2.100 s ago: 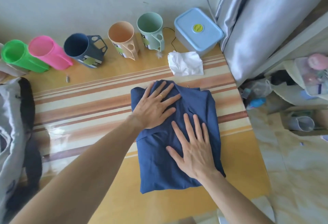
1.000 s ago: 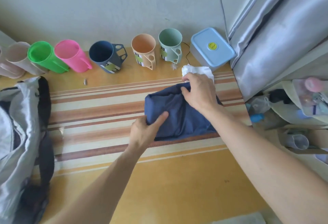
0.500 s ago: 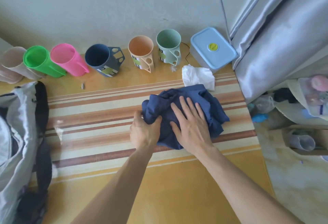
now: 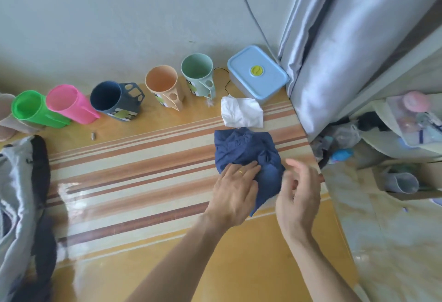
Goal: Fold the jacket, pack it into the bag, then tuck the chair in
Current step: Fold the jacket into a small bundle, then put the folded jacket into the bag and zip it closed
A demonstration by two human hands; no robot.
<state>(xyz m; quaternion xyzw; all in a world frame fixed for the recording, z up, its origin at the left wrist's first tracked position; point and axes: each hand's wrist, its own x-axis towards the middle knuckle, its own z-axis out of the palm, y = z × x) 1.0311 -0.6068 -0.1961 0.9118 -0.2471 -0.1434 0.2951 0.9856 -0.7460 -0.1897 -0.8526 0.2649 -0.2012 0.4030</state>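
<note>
**Left grip pressing the jacket**

Left hand [image 4: 233, 193] is lying flat, fingers spread, on the bunched blue jacket [image 4: 246, 153] near the table's [image 4: 143, 158] right edge. Right hand [image 4: 297, 200] is hovering half-curled and blurred beside it, holding nothing. Grey bag [image 4: 16, 194] is sitting far left.

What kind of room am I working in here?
Probably a lived-in home room: a striped table against a wall, a row of plastic cups, a curtain, household clutter on the floor.
</note>
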